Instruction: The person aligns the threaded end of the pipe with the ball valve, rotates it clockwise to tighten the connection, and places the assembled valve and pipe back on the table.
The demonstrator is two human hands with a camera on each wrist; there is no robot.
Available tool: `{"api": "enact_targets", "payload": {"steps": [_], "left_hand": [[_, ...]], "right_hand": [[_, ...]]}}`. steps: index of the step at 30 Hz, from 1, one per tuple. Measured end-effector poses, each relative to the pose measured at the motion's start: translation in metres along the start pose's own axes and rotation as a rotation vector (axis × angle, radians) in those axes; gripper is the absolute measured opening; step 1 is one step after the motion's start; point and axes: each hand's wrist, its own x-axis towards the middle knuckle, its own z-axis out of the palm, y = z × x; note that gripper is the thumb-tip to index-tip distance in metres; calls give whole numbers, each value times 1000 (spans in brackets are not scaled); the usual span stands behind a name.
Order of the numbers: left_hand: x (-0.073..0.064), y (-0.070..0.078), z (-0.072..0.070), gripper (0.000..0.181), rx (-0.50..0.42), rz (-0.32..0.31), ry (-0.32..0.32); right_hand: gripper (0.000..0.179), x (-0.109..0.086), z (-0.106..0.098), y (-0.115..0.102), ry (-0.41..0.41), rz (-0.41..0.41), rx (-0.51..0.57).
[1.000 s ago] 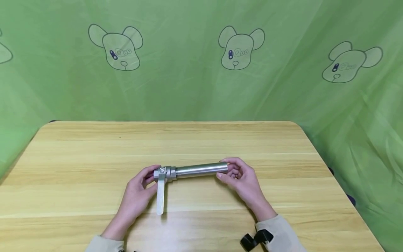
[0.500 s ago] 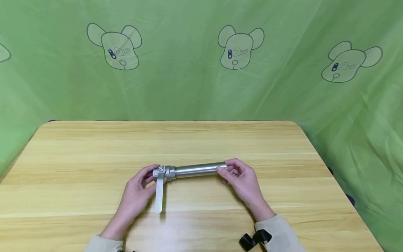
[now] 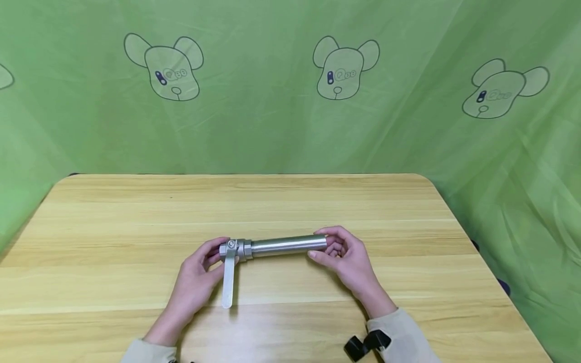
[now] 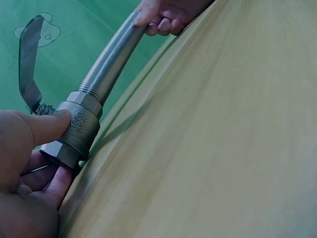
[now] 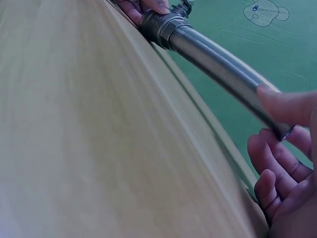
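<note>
In the head view my left hand [image 3: 196,280] grips a steel ball valve [image 3: 241,249] at its left end, thumb on the near side. The valve's flat lever handle [image 3: 228,282] points toward me. A smooth steel pipe [image 3: 288,244] runs rightward from the valve. My right hand [image 3: 351,259] pinches the pipe's free end between thumb and fingers. In the left wrist view the thumb presses on the valve body [image 4: 79,126], marked "1000 WOG", and pipe threads [image 4: 91,90] show at the joint. The right wrist view has the right thumb [image 5: 282,104] on the pipe.
Under the hands is a light wood-grain table [image 3: 136,217] with rounded far corners. A green curtain [image 3: 254,126] printed with bear-like heads hangs behind it and along its right side. A black device [image 3: 367,345] is strapped at the right sleeve.
My right thumb first slid up onto the pipe's end, then came back down to its near lower side, the fingers shifting over the top. Left hand and valve stay nearly still.
</note>
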Motion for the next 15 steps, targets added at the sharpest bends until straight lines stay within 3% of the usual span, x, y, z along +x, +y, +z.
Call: {"api": "enact_targets", "payload": {"steps": [7,15], "left_hand": [[0,0,0,56,16,3,2],[-1,1,-1,55,39,-2,-2]], "right_hand": [[43,1,1,-3,22,106,34],[37,1,2,-1,27,86,-29]]}}
